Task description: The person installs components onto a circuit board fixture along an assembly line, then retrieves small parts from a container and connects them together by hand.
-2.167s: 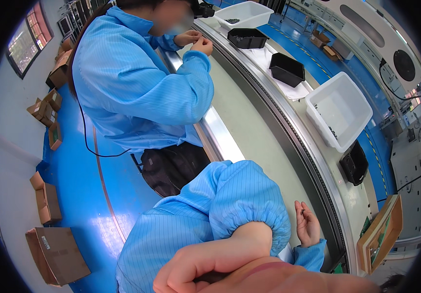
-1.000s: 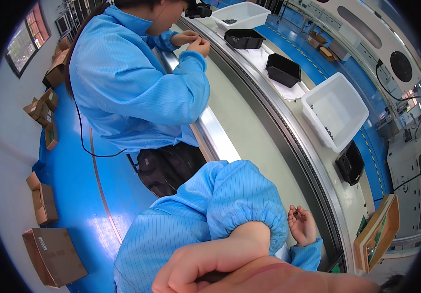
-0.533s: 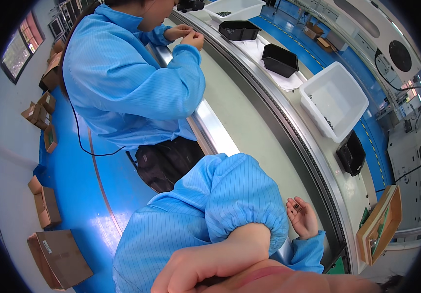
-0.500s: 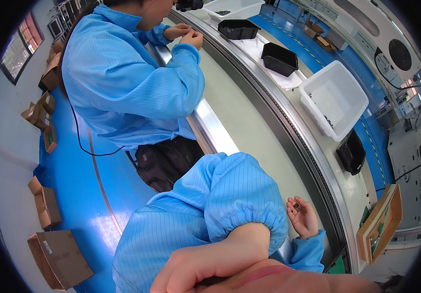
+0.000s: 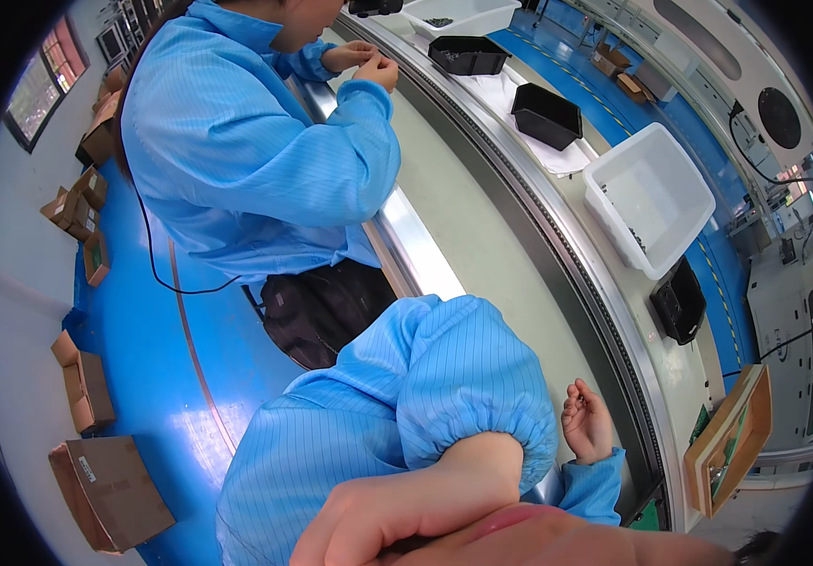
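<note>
My left hand (image 5: 368, 514) is bent back close to the camera at the lower edge, its fingers curled over. Its fingertips are hidden, so I cannot see what they hold, if anything. Past the blue sleeve cuff, my right hand (image 5: 590, 429) is over the near end of the pale conveyor belt (image 5: 482, 226), palm turned up and fingers curled in. Small dark parts (image 5: 580, 400) show among those fingers, too small to name. Neither hand touches the other.
A co-worker in a blue smock (image 5: 255, 141) sits at the far left, hands pinched together over the belt. Along the right ledge stand black bins (image 5: 546, 115), a white tub (image 5: 656, 193), a black tray (image 5: 680, 300) and a wooden box (image 5: 732, 439). Cardboard boxes (image 5: 114, 491) stand on the floor.
My right hand has turned slightly and its fingers have curled in more, hiding more of the small dark parts. The view has shifted a little. My left hand stays put.
</note>
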The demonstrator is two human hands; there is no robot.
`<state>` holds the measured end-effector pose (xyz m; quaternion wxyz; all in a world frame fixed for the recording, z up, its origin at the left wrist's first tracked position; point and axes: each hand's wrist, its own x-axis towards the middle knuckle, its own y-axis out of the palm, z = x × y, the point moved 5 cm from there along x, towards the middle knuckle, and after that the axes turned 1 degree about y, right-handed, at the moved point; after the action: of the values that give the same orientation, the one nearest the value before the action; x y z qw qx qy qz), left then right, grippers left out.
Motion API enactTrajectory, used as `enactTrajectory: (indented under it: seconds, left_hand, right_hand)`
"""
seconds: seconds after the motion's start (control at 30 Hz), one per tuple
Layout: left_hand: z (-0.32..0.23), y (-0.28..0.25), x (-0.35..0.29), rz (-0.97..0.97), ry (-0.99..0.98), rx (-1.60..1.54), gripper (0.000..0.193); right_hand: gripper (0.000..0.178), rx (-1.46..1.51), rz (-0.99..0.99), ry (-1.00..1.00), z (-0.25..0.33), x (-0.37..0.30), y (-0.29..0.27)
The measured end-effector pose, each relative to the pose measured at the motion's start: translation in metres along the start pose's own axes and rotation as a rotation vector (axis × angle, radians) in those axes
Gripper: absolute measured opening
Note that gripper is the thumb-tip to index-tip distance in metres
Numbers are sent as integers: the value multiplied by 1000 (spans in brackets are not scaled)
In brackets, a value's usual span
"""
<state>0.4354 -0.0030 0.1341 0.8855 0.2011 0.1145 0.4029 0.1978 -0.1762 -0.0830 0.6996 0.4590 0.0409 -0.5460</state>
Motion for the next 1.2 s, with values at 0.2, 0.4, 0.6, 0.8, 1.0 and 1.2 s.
enactTrajectory:
  seconds: [0.2,0.4,0.6,0.8,1.0,1.2]
  left_hand:
    - [5,1,3,2,-4,13,18]
    - [7,-6,0,0,-29,6,18]
    - [4,-1,-4,-14,-50,-6,18]
    - [6,-1,-8,-24,-67,-25,17]
    - [15,3,-9,-28,-66,-63,17]
    - [9,-1,-12,-32,-65,-66,17]
  right_hand:
    - [17,-71,11,7,-2,-2,7]
    - [18,-73,-70,8,-2,-4,12]
    - [22,-52,-123,9,-1,-7,13]
    - [25,-85,-72,-23,-1,-5,8]
    - [26,-92,-43,-11,-1,-7,11]
    - [24,-71,-26,3,-1,-6,11]
